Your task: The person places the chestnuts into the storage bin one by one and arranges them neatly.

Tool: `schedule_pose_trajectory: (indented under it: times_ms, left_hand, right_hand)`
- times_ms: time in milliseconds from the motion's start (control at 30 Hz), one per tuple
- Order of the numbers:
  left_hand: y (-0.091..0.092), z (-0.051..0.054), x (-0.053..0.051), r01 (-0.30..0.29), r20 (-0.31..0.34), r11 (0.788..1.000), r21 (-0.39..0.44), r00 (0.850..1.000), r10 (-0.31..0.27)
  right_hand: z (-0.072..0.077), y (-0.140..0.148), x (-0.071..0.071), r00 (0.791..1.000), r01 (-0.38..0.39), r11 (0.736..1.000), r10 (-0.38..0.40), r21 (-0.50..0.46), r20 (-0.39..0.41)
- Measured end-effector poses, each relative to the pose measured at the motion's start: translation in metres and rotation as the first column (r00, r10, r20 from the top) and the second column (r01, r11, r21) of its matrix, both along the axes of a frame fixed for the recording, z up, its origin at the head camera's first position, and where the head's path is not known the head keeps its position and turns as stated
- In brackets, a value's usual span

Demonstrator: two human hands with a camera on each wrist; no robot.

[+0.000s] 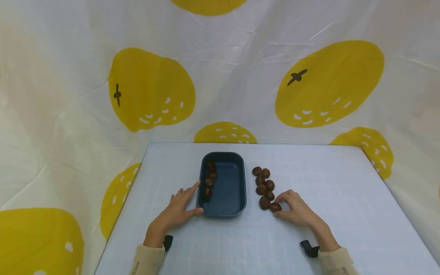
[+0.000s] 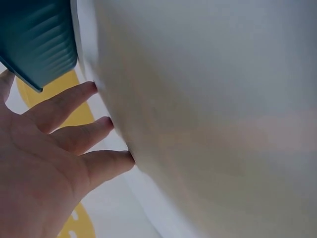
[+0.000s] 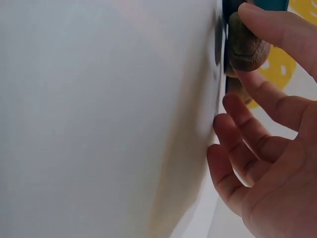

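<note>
A dark blue rectangular tray [image 1: 228, 210] lies on the table with several brown chestnuts [image 1: 209, 182] along its left side. My left hand [image 1: 177, 210] is spread at the tray's left edge, forefinger and thumb against the rim; in the left wrist view the other fingertips [image 2: 106, 124] rest on the tabletop. To the right of the tray, several more chestnuts [image 1: 260, 190] lie in a double column. At its near end my right hand [image 1: 297, 209] pinches a chestnut [image 3: 246, 47] between thumb and forefinger, the other fingers loosely curled.
A pale, faintly checked cloth covers the table [image 1: 343, 191]. Behind it hangs a white curtain [image 1: 237, 95] printed with large yellow fruit. Small black devices [image 1: 309, 249] sit at both wrists, beside the beige sleeves.
</note>
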State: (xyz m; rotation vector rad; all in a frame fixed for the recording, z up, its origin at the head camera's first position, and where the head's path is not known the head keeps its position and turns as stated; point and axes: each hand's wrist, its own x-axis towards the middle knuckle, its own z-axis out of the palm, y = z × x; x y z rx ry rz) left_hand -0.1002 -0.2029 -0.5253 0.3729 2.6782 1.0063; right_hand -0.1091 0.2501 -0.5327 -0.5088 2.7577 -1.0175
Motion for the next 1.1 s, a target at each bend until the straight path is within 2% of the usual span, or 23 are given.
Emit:
schedule_pose_trajectory:
  times_ms: [100, 333, 567, 900, 1100]
  left_hand:
    - [0.000, 0.001, -0.001, -0.003, -0.003, 1.000, -0.002, 1.000, 0.003]
    - [0.001, 0.000, -0.004, 0.006, -0.009, 1.000, -0.016, 1.000, -0.006]
    - [0.001, 0.001, -0.003, 0.005, -0.019, 1.000, -0.016, 1.000, -0.005]
    - [0.001, -0.001, -0.001, -0.007, -0.007, 1.000, -0.014, 1.000, 0.007]
    - [0.001, -0.003, 0.000, -0.014, -0.009, 1.000, -0.014, 1.000, 0.014]
  right_hand:
    - [0.002, 0.002, -0.001, 1.000, -0.012, 1.000, 0.012, -0.021, 0.001]
    - [0.010, 0.005, 0.000, 0.999, 0.028, 0.997, -0.026, -0.069, 0.036]
    - [0.021, -0.003, -0.002, 1.000, 0.015, 0.993, -0.014, -0.120, 0.008]
    - [0.038, -0.023, -0.016, 0.997, -0.075, 0.976, 0.069, -0.203, -0.035]
    - [0.050, -0.042, -0.028, 0.987, -0.158, 0.958, 0.144, -0.239, -0.076]
